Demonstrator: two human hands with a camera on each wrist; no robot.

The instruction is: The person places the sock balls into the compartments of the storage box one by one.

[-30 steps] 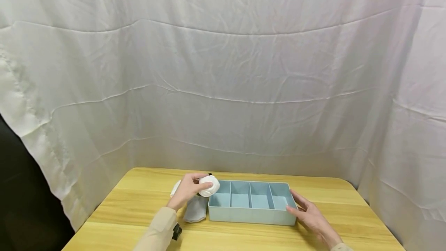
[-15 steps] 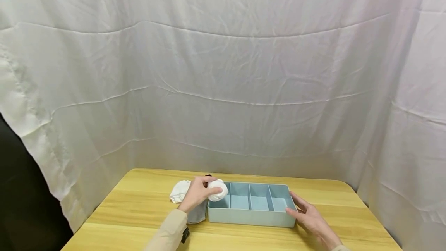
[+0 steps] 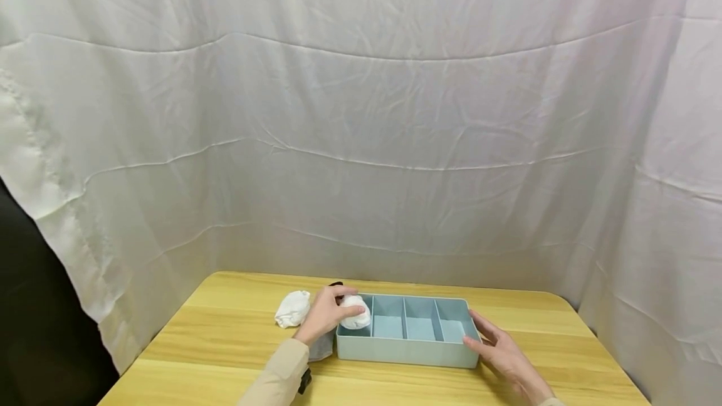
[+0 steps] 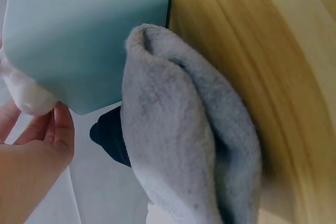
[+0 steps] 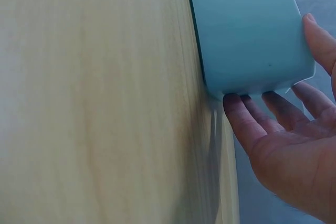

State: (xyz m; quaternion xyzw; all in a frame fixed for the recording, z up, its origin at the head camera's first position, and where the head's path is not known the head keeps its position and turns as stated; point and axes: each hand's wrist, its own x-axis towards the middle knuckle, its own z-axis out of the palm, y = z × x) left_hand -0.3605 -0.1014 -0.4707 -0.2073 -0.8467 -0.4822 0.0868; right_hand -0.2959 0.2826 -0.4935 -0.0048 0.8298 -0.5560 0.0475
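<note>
My left hand (image 3: 326, 313) pinches a balled-up white sock (image 3: 358, 314) between thumb and fingers, low in the leftmost compartment of a pale blue divided box (image 3: 407, 352). My right hand (image 3: 504, 351) holds the box's right end; its thumb lies over the rim at the front corner and its fingertips (image 5: 232, 99) touch the end wall. A folded grey sock (image 4: 168, 114) lies just left of the box, partly hidden by the left hand in the head view. Farther left is another white bundle (image 3: 292, 309), apparently a rolled sock.
A dark, rounded item (image 4: 110, 136) sits behind the grey sock, mostly hidden. The box stands on a wooden table (image 3: 214, 331), and its other compartments hold nothing. Pale curtains (image 3: 395, 143) hang around the table's back and sides.
My left hand has carried the white sock rightward from beside the box and down into the leftmost compartment. The other white bundle has come into fuller view. My right hand stays put.
</note>
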